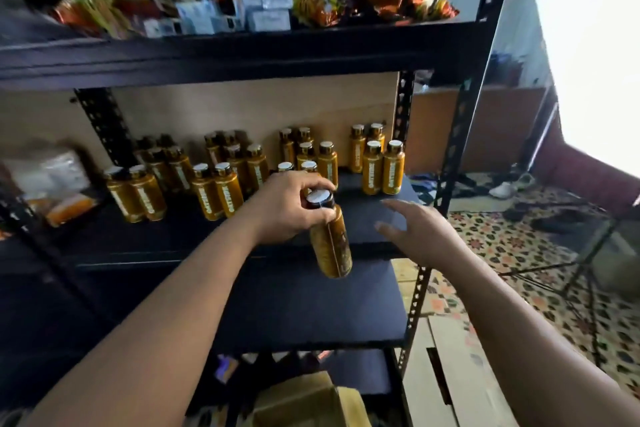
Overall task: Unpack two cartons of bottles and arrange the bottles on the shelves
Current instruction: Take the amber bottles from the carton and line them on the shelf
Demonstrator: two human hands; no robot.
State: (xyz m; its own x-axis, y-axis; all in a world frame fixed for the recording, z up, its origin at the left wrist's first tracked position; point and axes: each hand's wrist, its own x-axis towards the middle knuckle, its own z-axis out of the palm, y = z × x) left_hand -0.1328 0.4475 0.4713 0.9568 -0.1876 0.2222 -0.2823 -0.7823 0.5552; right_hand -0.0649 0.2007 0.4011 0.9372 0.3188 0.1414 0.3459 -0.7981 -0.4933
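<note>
Over the front edge of the middle shelf point(180, 232), the left hand point(291, 204) is gripping a bottle point(332, 246), fingers curled round its cap; the bottle is hanging tilted, not yet set down. The right hand point(419, 229) is hovering just beside it, fingers spread, holding nothing. Rows of bottles point(221, 184) are standing behind. Placing seems to be the step in hand. Next, the bottle needs setting upright in the bare gap between the groups.

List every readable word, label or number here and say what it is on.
"OATSIDE", as best it reads: vertical on the shelf bottles.
Too blurred: label on the held bottle in the left hand.
Too blurred: print on the top-shelf packets and small boxes.
</note>
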